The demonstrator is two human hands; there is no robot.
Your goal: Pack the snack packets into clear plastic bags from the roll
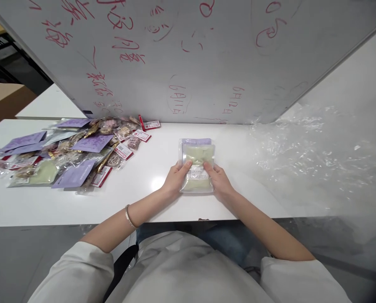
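Note:
Between my two hands is a clear-fronted plastic packet [198, 185] with pale green contents and a white printed label. Behind its top edge shows a purple card or sachet [197, 142]; whether it lies inside the same clear bag I cannot tell. My left hand [176, 179] grips the left edge, thumb on the front. My right hand [220, 179] holds the right edge the same way, thumb pressing the front. The fingers behind the packet are hidden. It is held close above the white table [162, 210], near its middle.
On the left, a heap of purple sachets [76, 173], red-and-white tagged packets [124, 151] and a green packet [43, 173] covers the table. A whiteboard [207, 84] with red writing stands behind. Crumpled clear plastic film [320, 155] spreads over the right side. A cardboard box [5, 101] is far left.

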